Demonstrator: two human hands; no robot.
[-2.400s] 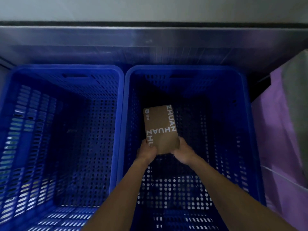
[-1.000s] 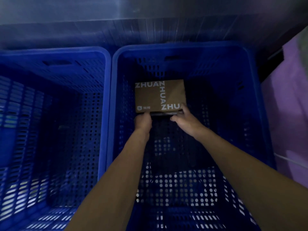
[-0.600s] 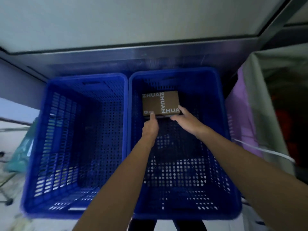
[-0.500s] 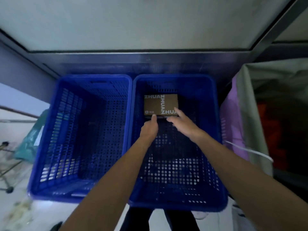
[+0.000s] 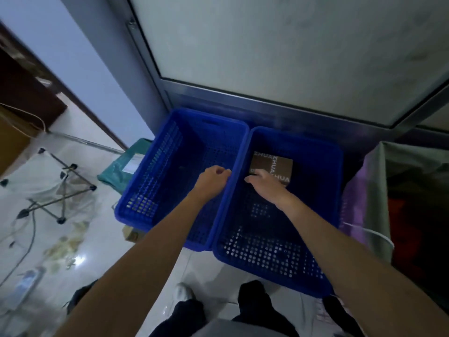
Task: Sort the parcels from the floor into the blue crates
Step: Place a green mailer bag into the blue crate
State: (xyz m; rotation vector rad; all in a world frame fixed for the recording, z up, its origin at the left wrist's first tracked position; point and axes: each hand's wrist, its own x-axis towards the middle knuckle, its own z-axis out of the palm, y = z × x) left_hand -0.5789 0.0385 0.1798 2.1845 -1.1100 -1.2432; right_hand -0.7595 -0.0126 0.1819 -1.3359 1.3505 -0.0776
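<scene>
I see two blue crates side by side on the pale tiled floor (image 5: 211, 271), pushed up against a metal-framed glass door (image 5: 279, 45). The brown parcel (image 5: 274, 166) printed with white ZHUAN lettering lies flat on the perforated bottom of the right crate (image 5: 339, 190), toward its far end and nearer its left wall than its right. My right hand (image 5: 263, 184) reaches down into that crate, palm down with the fingers loosely spread; it covers the parcel's near edge, and I cannot tell whether the fingertips actually touch the cardboard. My left hand (image 5: 213, 175) hangs over the left crate (image 5: 136, 190), close to the shared rims where the two crates meet, its fingers curled together into a loose fist with nothing in them. The left crate's bottom shows only dark mesh from here. Beside the left crate's far left corner a teal mailer bag (image 5: 121, 169) with a white label lies on the floor, partly tucked behind the crate wall. A small cardboard box (image 5: 132, 234) peeks out under the left crate's near edge. Farther left stands a folding metal stool frame (image 5: 52, 190). To the right of the right crate hangs pale purple plastic sheeting (image 5: 357, 190). My dark trouser legs (image 5: 255, 300) show at the bottom.
</scene>
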